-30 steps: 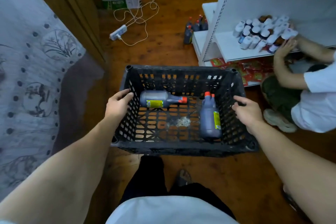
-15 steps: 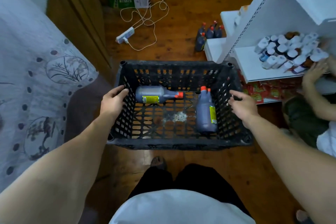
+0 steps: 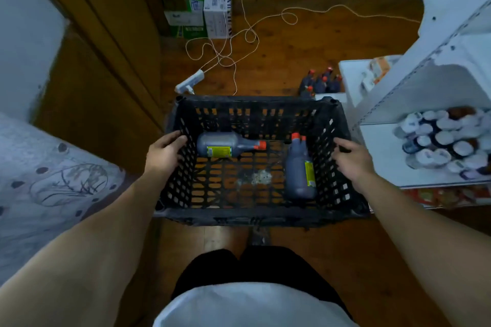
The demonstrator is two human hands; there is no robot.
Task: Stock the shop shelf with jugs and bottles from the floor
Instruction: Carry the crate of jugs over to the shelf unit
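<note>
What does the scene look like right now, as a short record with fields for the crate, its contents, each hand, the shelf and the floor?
crate: black slatted plastic crate, held above the wooden floor
contents: two dark jugs with orange caps, both lying down; left jug cap pointing right, right jug caps pointing away
left hand: gripping the crate's left wall
right hand: gripping the crate's right wall
shelf: white shelf at right, holding white-capped bottles
floor: cluster of orange-capped bottles, power strip with tangled cord

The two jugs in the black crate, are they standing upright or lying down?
Lying down. The left jug points its orange cap right; the right jug points its cap toward the crate's far wall.
</note>
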